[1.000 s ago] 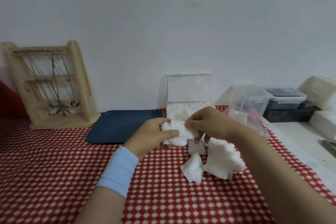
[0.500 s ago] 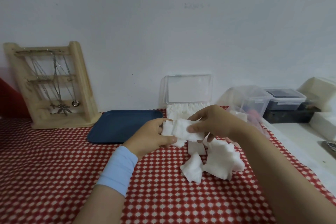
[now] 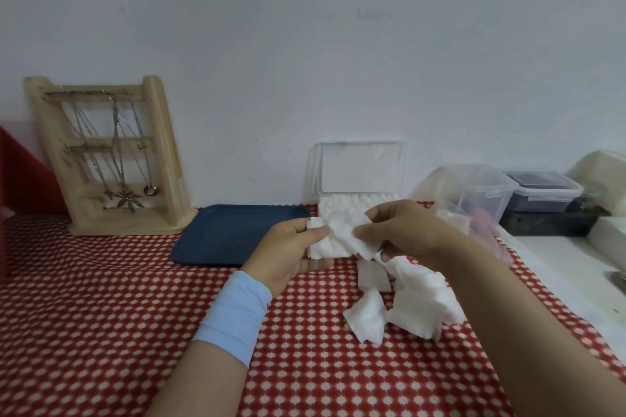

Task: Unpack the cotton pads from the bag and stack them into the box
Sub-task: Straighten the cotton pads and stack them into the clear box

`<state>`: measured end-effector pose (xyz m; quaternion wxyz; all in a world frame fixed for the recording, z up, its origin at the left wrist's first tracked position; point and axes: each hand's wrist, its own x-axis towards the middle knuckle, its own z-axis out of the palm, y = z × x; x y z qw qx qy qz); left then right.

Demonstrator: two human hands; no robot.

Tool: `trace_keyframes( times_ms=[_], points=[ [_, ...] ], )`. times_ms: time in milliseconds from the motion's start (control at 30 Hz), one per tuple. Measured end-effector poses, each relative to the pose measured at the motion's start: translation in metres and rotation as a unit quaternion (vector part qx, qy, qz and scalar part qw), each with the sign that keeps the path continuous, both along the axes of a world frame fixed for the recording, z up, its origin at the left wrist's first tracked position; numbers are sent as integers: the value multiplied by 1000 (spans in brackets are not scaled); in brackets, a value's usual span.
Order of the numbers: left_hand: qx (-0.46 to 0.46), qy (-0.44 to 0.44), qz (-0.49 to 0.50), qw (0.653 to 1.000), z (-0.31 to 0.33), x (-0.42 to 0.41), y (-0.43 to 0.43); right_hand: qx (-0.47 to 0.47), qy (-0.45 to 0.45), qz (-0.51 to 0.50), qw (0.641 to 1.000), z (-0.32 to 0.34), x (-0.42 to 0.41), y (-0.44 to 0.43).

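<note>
Both yr hands pinch pad stack (image 3: 338, 240): left hand (image 3: 288, 254) at 9, right hand (image 3: 403, 230) at 3. Box (image 3: 359, 176) lies at 12, just beyond, nearer right.

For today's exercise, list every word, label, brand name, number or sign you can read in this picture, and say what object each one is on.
None can be read.
Wall: a faint grey smudge, too blurred to tell if it is writing.
Box with its lid open: no label shows.
Bag: something pink shows through it, no words legible.
Cotton pads in both hands: plain white.
</note>
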<state>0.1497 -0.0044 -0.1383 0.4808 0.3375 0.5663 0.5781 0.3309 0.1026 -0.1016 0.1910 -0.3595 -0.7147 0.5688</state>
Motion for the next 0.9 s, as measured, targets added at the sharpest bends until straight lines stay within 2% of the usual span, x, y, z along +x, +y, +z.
trace_keyframes(
  times_ms=[100, 167, 300, 367, 567, 700, 733, 767, 833, 867, 900],
  points=[
    [-3, -1, 16, 1000, 0, 0, 0, -56, 53, -13, 997, 8, 1, -2],
    [-4, 8, 11, 1000, 1, 1, 0, -57, 42, 2, 997, 12, -1, -7],
    [-5, -18, -15, 1000, 3, 1, 0, 34, -60, -27, 997, 3, -12, -17],
    [-6, -12, -21, 1000, 2, 0, -1, 79, -74, -65, 992, 0, -15, -18],
    [-18, -6, -48, 999, 4, -1, -3, 119, 33, -60, 990, 0, -14, -18],
    [-37, 19, -1, 999, 3, -4, -3, 138, 71, -117, 981, 6, -5, -9],
    [-39, 27, 14, 999, 2, -6, -4, 134, 34, -100, 985, 9, 1, -5],
    [-37, 28, 26, 999, 2, -8, -4, 134, -39, -56, 989, 11, 7, -2],
    [-26, 18, 42, 999, 2, -11, -3, 137, -199, 43, 970, 11, 14, 0],
    [-22, 13, 46, 999, 3, -11, -3, 151, -235, 57, 959, 9, 14, 1],
    [-19, 11, 47, 999, 4, -10, -3, 170, -235, 40, 956, 9, 13, 1]
  ],
)
